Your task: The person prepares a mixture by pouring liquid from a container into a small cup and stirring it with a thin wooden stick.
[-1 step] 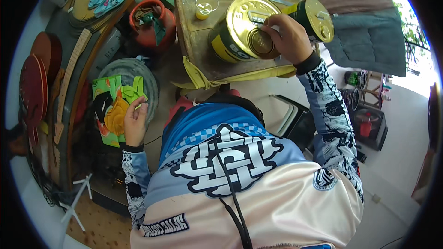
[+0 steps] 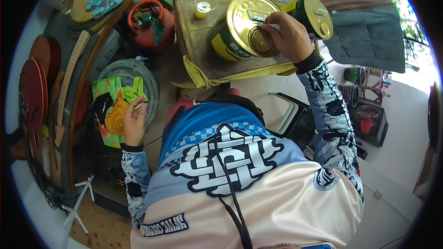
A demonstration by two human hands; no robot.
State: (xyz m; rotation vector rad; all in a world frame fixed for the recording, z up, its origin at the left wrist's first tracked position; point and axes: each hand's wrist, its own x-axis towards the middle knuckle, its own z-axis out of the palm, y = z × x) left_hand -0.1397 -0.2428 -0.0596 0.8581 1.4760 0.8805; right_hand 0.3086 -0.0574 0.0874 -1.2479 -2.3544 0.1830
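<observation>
My right hand (image 2: pixel 290 37) rests over the gold lid of a large black-and-yellow tin can (image 2: pixel 233 41), its thumb and forefinger pinched together near the lid's middle. Whatever lies between those fingertips is too small or hidden to name. A second can (image 2: pixel 314 17) of the same colours stands just beyond that hand. Off to the left, my left hand (image 2: pixel 134 122) hangs with loosely bent fingers apart and nothing visible in them. It is nearest to a green patterned bag (image 2: pixel 102 87) and an orange-yellow cloth-like thing (image 2: pixel 115 117).
The cans stand on a wooden tray-like table (image 2: pixel 194 41) with a small clear cup (image 2: pixel 203 9) holding something yellow. A red container (image 2: pixel 164 23) is beside it. Guitar bodies (image 2: pixel 33 83) and a neck (image 2: pixel 69 83) lie far left. Black wire baskets (image 2: pixel 354 76) stand at right.
Both hands keep their places and finger poses. The table, cans and cup sit very slightly higher in the picture.
</observation>
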